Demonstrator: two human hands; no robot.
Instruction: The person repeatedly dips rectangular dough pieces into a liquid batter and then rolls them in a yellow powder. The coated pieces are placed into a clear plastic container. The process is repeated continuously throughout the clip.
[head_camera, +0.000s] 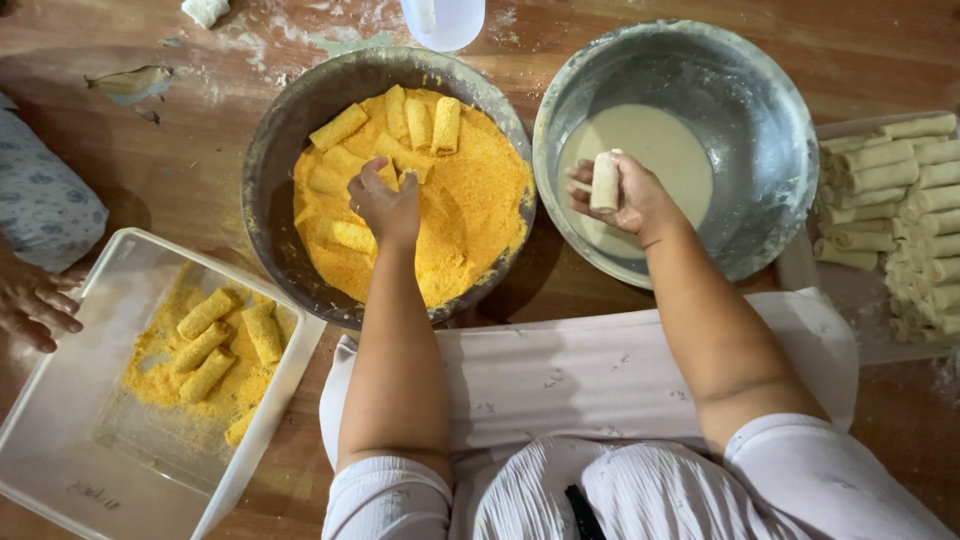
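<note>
My left hand (385, 205) reaches into a metal bowl (275, 150) of orange breadcrumbs, fingers pinched on a crumb-coated roll (385, 172). Several more coated rolls (420, 122) lie in the crumbs around it. My right hand (625, 200) holds a pale uncoated roll (605, 180) upright over a second metal bowl (760, 130) that contains pale batter (665, 150). A white cloth (600, 370) covers my lap below both bowls.
A clear plastic container (60, 440) at lower left holds several coated rolls (205, 345) on crumbs. Another person's hand (35, 305) rests on its left edge. A tray (860, 295) at right carries many uncoated rolls (900, 190). A white cup (442, 20) stands at the top.
</note>
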